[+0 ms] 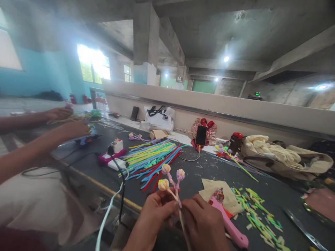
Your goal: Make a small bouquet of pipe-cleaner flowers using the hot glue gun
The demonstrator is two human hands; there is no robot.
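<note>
Pink glue gun [230, 226] separates green scraps [253, 220] from hands [206, 219] holding flowers [163, 184]

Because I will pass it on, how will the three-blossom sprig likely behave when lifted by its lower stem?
The sprig is probably light, its stem being thin. It may feel top-heavy, as the blossoms all cluster at the upper end. Its branches likely hold their shape, standing apart without drooping.

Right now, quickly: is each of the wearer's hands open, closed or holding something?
Left hand: closed, holding the three-bloom flower sprig.
Right hand: closed on the same flower sprig, grip partly hidden.
</note>
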